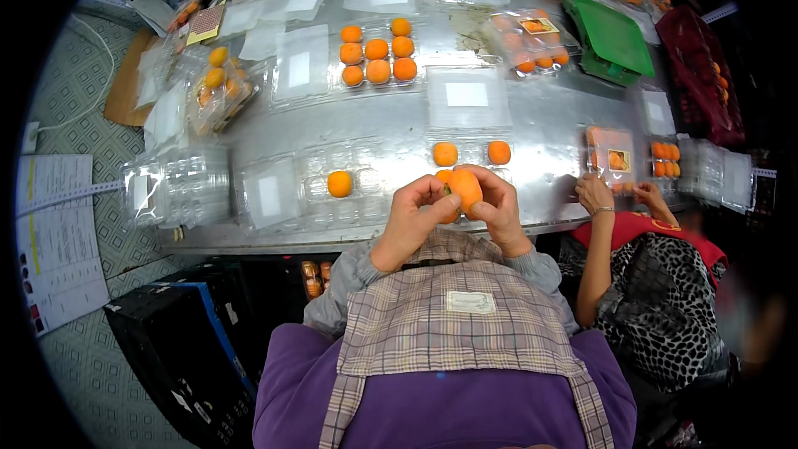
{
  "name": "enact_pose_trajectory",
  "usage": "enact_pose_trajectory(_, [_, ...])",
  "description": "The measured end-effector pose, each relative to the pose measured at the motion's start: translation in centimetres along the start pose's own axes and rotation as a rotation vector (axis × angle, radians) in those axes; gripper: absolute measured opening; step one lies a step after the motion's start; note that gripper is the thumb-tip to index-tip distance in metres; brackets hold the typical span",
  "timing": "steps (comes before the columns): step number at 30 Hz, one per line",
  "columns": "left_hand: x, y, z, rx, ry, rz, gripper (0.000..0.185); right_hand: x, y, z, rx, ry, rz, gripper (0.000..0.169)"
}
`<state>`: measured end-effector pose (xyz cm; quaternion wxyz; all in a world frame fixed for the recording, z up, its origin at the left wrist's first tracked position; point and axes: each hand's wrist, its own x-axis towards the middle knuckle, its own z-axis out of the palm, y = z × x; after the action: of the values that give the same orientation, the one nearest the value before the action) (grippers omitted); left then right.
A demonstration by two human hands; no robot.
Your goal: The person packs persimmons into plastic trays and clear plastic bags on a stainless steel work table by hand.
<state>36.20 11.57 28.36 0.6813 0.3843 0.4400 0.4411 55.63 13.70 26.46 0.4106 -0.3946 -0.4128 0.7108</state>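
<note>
Between the fingertips of both hands is an orange persimmon point(466, 192), its green calyx towards my left hand point(416, 215). My right hand point(499, 209) grips the fruit's other side. Behind and under it, partly hidden by my fingers, more persimmons sit in a clear plastic tray point(471, 137), with one persimmon point(445, 154) at its back left and another point(499, 153) at its back right. To the left, a clear compartment tray point(312, 190) holds a single persimmon point(340, 184).
Stacked clear containers point(177, 187) stand at the left of the metal table point(374, 128). Filled trays point(378, 59) and a green scale point(614, 37) are farther back. A co-worker's hands point(595, 193) touch a packed tray point(611, 149) at right. Black crates point(181, 337) stand below left.
</note>
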Motion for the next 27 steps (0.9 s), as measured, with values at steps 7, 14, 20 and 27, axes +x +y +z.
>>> enact_pose_trajectory(7, [0.3, -1.1, -0.6, -0.115, 0.029, -0.030, 0.024, 0.5, -1.1, -0.2, -0.565, 0.100, -0.288, 0.058])
enact_pose_trajectory(14, [0.3, -1.0, -0.3, -0.074, 0.060, 0.010, 0.058, 0.6, -2.6, 1.9, -1.093, 0.150, -0.569, 0.056])
enact_pose_trajectory(20, [0.3, -1.4, -1.4, -0.310, 0.002, -0.114, 0.065, 0.7, -3.1, 2.2, -1.108, 0.055, -0.546, 0.069])
enact_pose_trajectory(27, [0.2, -2.3, -2.7, -0.569, -0.106, -0.172, 0.062, 0.8, -2.8, 1.6, -0.847, -0.064, -0.353, 0.087])
